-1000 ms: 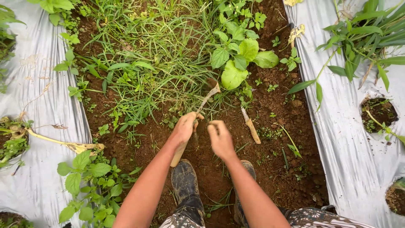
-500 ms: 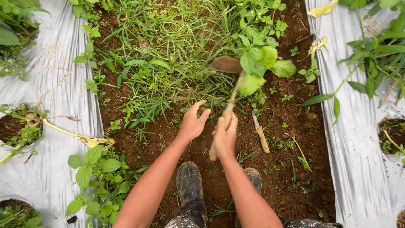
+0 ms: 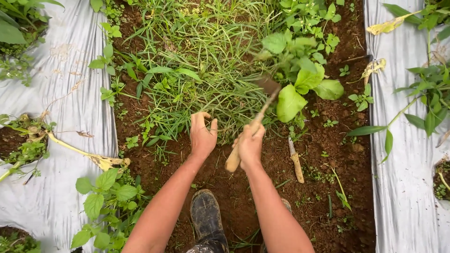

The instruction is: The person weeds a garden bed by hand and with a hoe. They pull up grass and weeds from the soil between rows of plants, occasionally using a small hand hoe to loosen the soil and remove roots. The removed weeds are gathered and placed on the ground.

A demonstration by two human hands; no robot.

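Right now the right hand (image 3: 249, 145) is closed round the wooden handle of a small hoe (image 3: 253, 125), whose long axis slants up and rightward to a blade at the grass clump (image 3: 206, 79). Left of the hoe, the left hand (image 3: 202, 136) lies open, fingers spread against that grass. A knife (image 3: 295, 159) lies right of the hoe.
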